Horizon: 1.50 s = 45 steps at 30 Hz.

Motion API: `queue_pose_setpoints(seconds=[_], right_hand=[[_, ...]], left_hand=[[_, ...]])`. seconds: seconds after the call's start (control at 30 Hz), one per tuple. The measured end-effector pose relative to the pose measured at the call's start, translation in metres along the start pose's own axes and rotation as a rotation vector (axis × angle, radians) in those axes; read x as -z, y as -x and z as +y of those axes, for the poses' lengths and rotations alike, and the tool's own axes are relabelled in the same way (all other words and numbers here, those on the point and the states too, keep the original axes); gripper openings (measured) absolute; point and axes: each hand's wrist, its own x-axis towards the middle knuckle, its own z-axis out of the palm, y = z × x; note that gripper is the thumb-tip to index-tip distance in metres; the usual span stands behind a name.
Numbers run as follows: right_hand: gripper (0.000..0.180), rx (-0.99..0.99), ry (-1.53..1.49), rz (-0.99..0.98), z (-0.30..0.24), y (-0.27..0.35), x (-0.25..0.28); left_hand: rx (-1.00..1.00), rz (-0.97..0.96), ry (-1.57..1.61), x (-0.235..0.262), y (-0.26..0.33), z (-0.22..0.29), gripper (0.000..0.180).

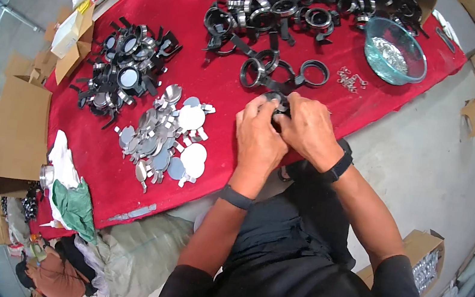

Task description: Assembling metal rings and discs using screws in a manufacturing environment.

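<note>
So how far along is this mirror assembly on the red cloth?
Done: a pile of fitted mirrors. In hand: left hand and right hand press one black frame. Left: loose mirror discs and many empty black frames.

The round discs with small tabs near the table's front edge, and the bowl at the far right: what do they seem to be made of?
The discs look like thin metal with a bright, mirror-like finish: they reflect light silver-white. The bowl seems to be clear glass or plastic, tinted blue-green; the red cloth shows through its wall.
</note>
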Motion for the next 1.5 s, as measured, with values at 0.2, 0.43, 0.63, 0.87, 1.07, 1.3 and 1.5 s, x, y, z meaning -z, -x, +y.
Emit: queue_pose_setpoints(seconds=[0.2, 0.43, 0.63, 0.87, 1.07, 1.3, 1.5], right_hand=[[0.027, 0.007, -0.062, -0.014, 0.014, 0.001, -0.001], [0.021, 0.226, -0.214, -0.046, 0.042, -0.002, -0.004], [0.012, 0.360, -0.159, -0.009, 0.060, 0.005, -0.011], [0.012, 0.429, -0.094, -0.077, 0.065, 0.023, 0.009], [0.014, 0.187, -0.439, 0.104, 0.055, 0.028, 0.009], [0.019, 0.159, -0.227, 0.024, 0.046, 0.025, -0.005], [0.027, 0.216, -0.027, -0.011, 0.035, 0.015, -0.006]], left_hand=[[0.066, -0.048, 0.060, 0.003, 0.000, 0.002, 0.040], [0.102, -0.045, 0.074, 0.005, -0.003, -0.001, 0.047], [0.135, -0.111, 0.096, 0.014, -0.004, 0.007, 0.062], [0.135, -0.211, 0.187, 0.029, -0.005, -0.007, 0.073], [0.294, -0.359, 0.590, 0.029, 0.002, -0.036, 0.080], [0.266, -0.411, 0.587, 0.035, 0.001, -0.040, 0.080], [0.012, -0.236, 0.192, 0.024, 0.001, -0.017, 0.063]])
